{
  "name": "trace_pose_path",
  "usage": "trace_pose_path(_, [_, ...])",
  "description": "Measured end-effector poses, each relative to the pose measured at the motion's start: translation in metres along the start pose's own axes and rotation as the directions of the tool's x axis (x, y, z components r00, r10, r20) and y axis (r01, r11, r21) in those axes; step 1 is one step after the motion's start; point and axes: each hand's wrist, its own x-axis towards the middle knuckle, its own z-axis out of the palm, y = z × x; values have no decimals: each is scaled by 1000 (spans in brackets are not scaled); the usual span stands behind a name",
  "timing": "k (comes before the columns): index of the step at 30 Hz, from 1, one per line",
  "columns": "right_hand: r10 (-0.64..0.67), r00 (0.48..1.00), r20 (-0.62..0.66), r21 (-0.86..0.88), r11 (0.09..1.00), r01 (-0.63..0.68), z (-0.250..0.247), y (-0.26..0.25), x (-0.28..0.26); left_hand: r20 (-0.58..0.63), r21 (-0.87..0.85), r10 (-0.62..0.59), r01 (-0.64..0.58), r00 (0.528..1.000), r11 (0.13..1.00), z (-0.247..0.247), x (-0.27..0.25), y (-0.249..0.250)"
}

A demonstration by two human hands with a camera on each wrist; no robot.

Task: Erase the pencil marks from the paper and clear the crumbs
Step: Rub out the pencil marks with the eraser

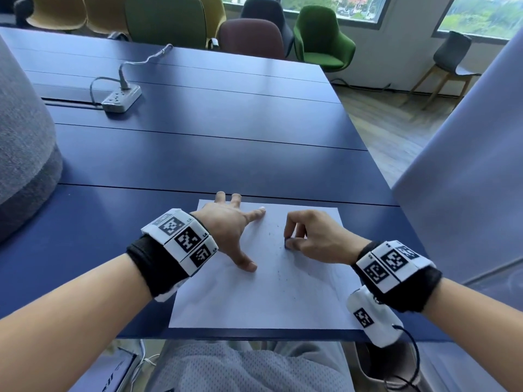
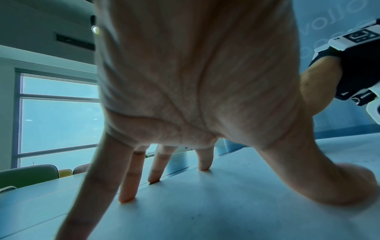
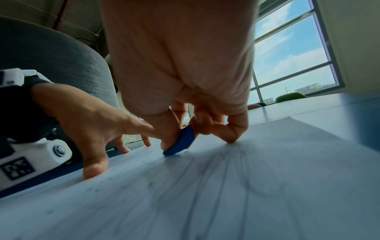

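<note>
A white sheet of paper (image 1: 263, 301) lies on the blue table near its front edge. My left hand (image 1: 229, 224) is spread flat on the sheet's upper left part, fingers straight and pressing down (image 2: 185, 178). My right hand (image 1: 308, 236) pinches a small blue eraser (image 3: 180, 141) between thumb and fingers, its lower edge touching the paper (image 3: 246, 194). The eraser (image 1: 286, 244) barely shows in the head view. Faint grey pencil lines (image 3: 236, 170) run across the sheet below the eraser. Small dark crumbs (image 1: 273, 236) speckle the paper between the two hands.
A white power strip (image 1: 121, 99) with its cable lies far back on the blue table (image 1: 198, 154). A grey padded seat back (image 1: 25, 142) stands at the left, a pale panel (image 1: 464, 193) at the right. Coloured chairs line the table's far side.
</note>
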Motion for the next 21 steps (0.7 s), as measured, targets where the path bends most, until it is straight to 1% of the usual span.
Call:
trace_pose_path(1, [-3, 1000, -21, 15, 1000, 3, 2, 0, -2, 0, 1, 1, -1, 1000, 1000, 0, 0, 0])
trace_pose_path(2, [-13, 1000, 1, 22, 1000, 13, 3, 1, -5, -2, 3, 3, -3, 1000, 1000, 0, 0, 0])
trace_pose_path(5, [-14, 983, 185, 4, 1000, 14, -1, 0, -15, -7, 5, 6, -6, 1000, 1000, -1, 0, 1])
trace_pose_path(6, [-11, 982, 188, -10, 1000, 13, -2, 0, -14, -9, 6, 6, -6, 1000, 1000, -1, 0, 1])
trace_pose_path(7, [-8, 990, 141, -14, 1000, 10, -2, 0, -13, -11, 7, 5, -5, 1000, 1000, 0, 0, 1])
trace_pose_path(9, [1, 1000, 9, 9, 1000, -1, 2, -1, -12, -14, 10, 2, -2, 1000, 1000, 1, 1, 1])
trace_pose_path(10, [0, 1000, -14, 23, 1000, 0, 4, -1, -14, -15, 10, 3, -2, 1000, 1000, 1, 1, 0])
trace_pose_path(11, [-9, 1000, 8, 27, 1000, 8, 5, -1, -18, -16, 9, 3, -3, 1000, 1000, 1, 1, 0])
trace_pose_path(14, [-19, 976, 217, 0, 1000, 19, 2, -3, -26, -12, 6, 2, -2, 1000, 1000, 0, 0, 0])
trace_pose_path(15, [-13, 973, 232, -7, 1000, 16, 1, -3, -26, -12, 6, 1, -1, 1000, 1000, 0, 0, 0])
trace_pose_path(16, [-8, 980, 201, -5, 1000, 10, 1, -2, -25, -12, 6, 1, 0, 1000, 1000, 0, 0, 0])
trace_pose_path(18, [-2, 996, 84, 24, 1000, 0, 5, -2, -26, -13, 5, 0, 0, 1000, 1000, 0, 1, 0])
trace_pose_path(19, [-1, 998, 62, 43, 999, -2, 8, -1, -29, -13, 4, 1, -1, 1000, 1000, 0, 1, 0])
trace_pose_path(20, [-8, 997, 81, 56, 998, 4, 10, 0, -32, -15, 4, 2, -2, 1000, 1000, 0, 1, 0])
trace_pose_path(21, [-17, 990, 140, 57, 998, 9, 10, 0, -36, -14, 5, 2, -2, 1000, 1000, 0, 1, 0])
